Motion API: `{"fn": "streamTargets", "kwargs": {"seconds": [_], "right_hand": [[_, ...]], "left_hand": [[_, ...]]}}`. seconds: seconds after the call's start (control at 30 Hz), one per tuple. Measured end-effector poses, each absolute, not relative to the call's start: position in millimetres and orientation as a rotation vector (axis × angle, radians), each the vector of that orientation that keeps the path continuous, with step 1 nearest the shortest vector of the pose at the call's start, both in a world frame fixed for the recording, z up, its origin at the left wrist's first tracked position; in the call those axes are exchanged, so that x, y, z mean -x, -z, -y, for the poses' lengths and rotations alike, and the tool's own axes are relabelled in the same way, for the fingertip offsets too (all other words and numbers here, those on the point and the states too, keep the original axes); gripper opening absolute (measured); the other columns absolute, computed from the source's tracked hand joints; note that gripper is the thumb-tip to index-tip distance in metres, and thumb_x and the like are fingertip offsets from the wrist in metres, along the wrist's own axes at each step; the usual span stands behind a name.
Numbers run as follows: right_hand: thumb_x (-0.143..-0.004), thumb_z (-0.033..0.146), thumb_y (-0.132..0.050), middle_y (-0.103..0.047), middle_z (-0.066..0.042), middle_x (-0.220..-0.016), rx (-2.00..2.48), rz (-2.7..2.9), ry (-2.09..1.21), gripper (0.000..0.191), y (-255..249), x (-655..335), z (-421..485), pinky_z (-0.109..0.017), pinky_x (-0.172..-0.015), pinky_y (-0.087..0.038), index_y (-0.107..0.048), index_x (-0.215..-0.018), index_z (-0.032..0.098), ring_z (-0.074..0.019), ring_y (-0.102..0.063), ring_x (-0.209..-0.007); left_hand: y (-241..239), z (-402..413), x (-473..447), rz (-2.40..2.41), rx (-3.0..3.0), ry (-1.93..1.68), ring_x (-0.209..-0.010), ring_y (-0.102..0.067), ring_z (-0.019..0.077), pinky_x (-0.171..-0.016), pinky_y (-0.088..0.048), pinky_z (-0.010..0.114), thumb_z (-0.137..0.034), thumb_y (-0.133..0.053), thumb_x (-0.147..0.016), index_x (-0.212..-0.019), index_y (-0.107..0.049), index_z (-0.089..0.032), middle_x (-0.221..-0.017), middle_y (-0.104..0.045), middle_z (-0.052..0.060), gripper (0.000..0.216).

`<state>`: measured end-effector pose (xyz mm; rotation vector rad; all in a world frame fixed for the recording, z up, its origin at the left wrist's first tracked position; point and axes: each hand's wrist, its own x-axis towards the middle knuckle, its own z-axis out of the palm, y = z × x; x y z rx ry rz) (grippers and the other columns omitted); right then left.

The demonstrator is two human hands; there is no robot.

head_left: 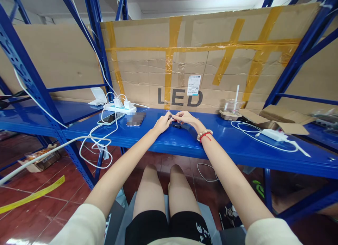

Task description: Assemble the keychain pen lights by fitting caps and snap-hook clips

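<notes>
My left hand (163, 123) and my right hand (186, 117) meet over the blue shelf top (155, 142), their fingertips pinched close together. Between them is something small and dark, too small and too covered by the fingers to name. Just under the right hand a small dark object (177, 126) lies on the blue surface. A beaded bracelet with a red string (205, 134) circles my right wrist. To the left of my hands lie a phone (136, 119) with a blurred screen and another phone (111, 118).
A white power strip (120, 108) with plugs and looped white cables (91, 138) stands at the left. On the right are a clear cup with a straw (234, 105), a white adapter (274, 134) and an opened cardboard box (283, 117). A large cardboard panel (148, 68) closes the back.
</notes>
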<state>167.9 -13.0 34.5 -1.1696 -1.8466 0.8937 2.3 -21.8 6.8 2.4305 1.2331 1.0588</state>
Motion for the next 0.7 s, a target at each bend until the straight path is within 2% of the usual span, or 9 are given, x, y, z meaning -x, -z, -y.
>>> {"fn": "streamTargets", "kwargs": {"seconds": [0.1,0.4,0.57,0.7], "right_hand": [[-0.053,0.05,-0.078,-0.053,0.002,-0.049,1.196,1.797,-0.913,0.041,-33.5,-164.6,14.1,-0.018,-0.041,-0.035,-0.062,-0.061,0.014,-0.0064,-0.046,-0.046],[-0.058,0.055,-0.073,-0.051,0.002,-0.049,1.06,1.817,-0.856,0.044,-30.3,-163.8,7.2,-0.018,-0.041,-0.035,-0.057,-0.059,0.014,-0.0059,-0.044,-0.045],[-0.06,0.052,-0.071,-0.062,-0.001,-0.064,0.957,1.81,-0.784,0.043,-30.1,-169.9,1.7,-0.019,-0.041,-0.036,-0.067,-0.079,0.013,-0.0079,-0.048,-0.051],[-0.06,0.05,-0.07,-0.066,-0.005,-0.072,0.946,1.834,-0.737,0.044,-29.4,-172.0,-1.0,-0.02,-0.043,-0.038,-0.071,-0.082,0.012,-0.0084,-0.048,-0.053]], "left_hand": [[-8.7,24.5,-2.7,-1.312,-2.436,-1.015,-0.088,-0.062,0.0208,-0.08,-0.045,0.032,-0.029,-0.038,-0.088,-0.108,-0.049,-0.025,-0.085,-0.067,0.003,0.023],[-8.2,21.0,-7.2,-1.468,-2.362,-1.019,-0.087,-0.062,0.024,-0.076,-0.045,0.034,-0.034,-0.029,-0.091,-0.109,-0.052,-0.022,-0.085,-0.067,0.006,0.031],[-8.4,20.3,-7.2,-1.46,-2.349,-1.036,-0.086,-0.062,0.0229,-0.076,-0.045,0.034,-0.033,-0.026,-0.092,-0.111,-0.051,-0.022,-0.085,-0.066,0.006,0.033],[-9.4,22.4,-7.5,-1.485,-2.338,-1.035,-0.086,-0.062,0.0222,-0.076,-0.045,0.033,-0.034,-0.025,-0.093,-0.112,-0.05,-0.023,-0.087,-0.066,0.005,0.033]]}}
